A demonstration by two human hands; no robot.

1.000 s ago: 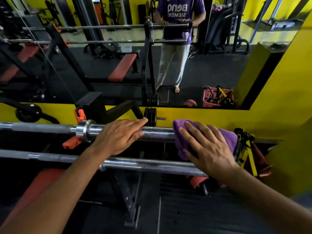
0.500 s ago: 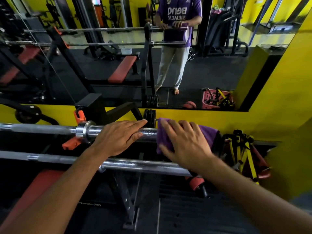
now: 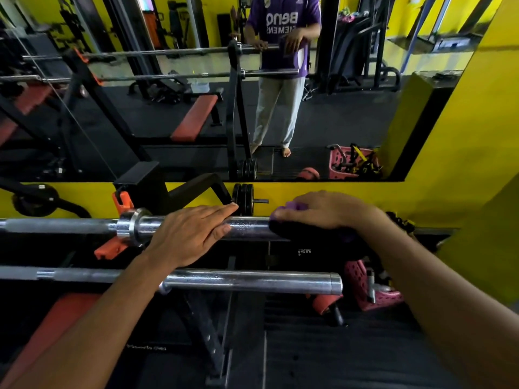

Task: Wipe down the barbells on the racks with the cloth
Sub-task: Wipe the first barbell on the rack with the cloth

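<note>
Steadying the upper barbell (image 3: 247,228) on its rack, we lay our left hand (image 3: 191,234) flat on the sleeve, fingers straight, probably so it does not roll. Our right hand (image 3: 323,210) curls over the purple cloth (image 3: 295,205) and presses it around the sleeve's end. The lower barbell (image 3: 252,282) waits just below, untouched by either hand.
</note>
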